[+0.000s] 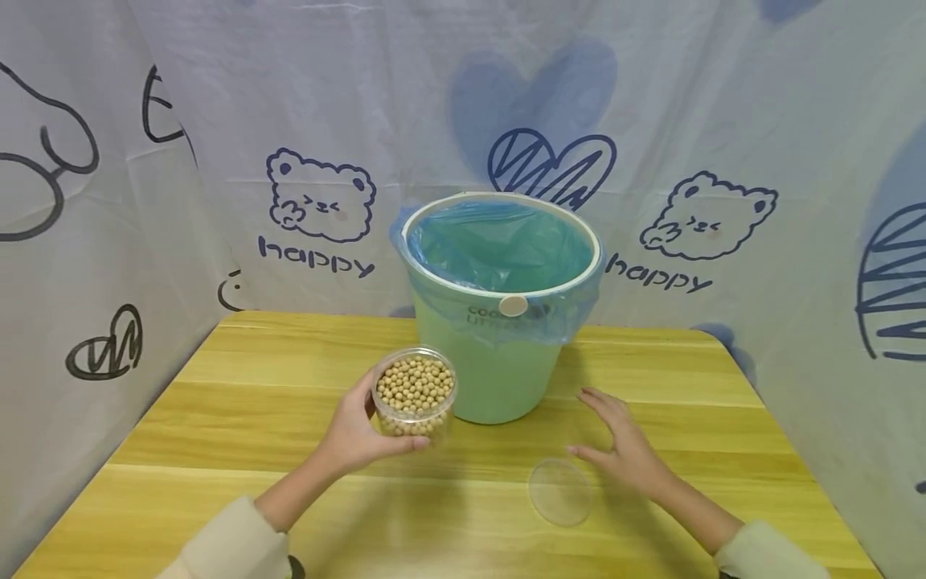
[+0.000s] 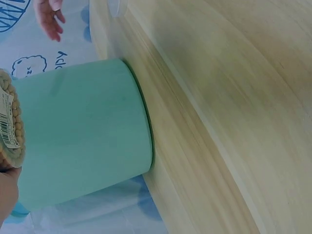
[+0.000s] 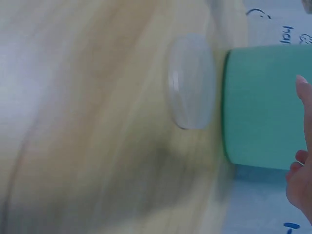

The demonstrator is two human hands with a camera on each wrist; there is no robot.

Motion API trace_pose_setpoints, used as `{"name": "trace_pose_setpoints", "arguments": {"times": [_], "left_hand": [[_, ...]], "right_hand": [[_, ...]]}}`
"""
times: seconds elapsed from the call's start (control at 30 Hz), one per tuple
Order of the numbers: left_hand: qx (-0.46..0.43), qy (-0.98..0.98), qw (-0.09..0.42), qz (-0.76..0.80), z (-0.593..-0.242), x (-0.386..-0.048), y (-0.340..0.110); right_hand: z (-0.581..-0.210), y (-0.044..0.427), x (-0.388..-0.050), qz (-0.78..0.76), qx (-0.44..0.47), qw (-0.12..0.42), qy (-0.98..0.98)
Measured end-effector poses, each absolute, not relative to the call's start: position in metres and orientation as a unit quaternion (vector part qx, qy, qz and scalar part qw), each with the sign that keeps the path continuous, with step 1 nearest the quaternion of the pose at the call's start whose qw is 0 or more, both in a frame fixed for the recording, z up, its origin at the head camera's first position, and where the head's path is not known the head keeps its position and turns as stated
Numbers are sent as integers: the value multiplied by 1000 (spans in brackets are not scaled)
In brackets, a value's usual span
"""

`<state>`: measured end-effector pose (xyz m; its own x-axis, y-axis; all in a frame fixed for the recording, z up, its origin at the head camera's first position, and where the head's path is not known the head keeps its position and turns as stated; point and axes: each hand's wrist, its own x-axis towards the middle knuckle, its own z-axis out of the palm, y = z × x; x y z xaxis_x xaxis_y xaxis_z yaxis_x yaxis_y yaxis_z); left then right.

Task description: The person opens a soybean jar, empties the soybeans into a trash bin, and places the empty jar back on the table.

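Note:
My left hand (image 1: 354, 430) grips a clear jar (image 1: 415, 392) full of round tan beans, thumb along the near side. The jar is open at the top and held in front of a green trash bin (image 1: 481, 370). In the left wrist view a barcode label (image 2: 9, 119) shows on the jar's underside. My right hand (image 1: 625, 450) hovers with fingers spread and nothing in it, right of the bin. Below and left of that hand, a clear round lid (image 1: 560, 492) lies flat on the table; the right wrist view also shows the lid (image 3: 191, 81).
A blue plastic bag (image 1: 499, 241) lines the bin and folds over its white rim (image 1: 596, 241). The bin stands near the back of the wooden table (image 1: 289, 354). Behind hangs a pale cloth (image 1: 419, 96) printed with bears and hearts.

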<state>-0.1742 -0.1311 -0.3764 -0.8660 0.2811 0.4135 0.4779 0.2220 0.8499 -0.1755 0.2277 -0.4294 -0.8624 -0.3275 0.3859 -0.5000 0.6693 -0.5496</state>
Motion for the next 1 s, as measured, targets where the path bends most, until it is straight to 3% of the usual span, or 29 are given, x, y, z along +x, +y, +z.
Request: {"name": "trace_pose_setpoints", "arguments": {"times": [0.57, 1.0], "left_hand": [[-227, -784, 91, -571, -352, -179, -138], [-212, -799, 93, -556, -337, -190, -143]], "right_hand": [[-358, 222, -204, 364, 213, 302, -855], [-317, 216, -227, 307, 293, 352, -834]]}}
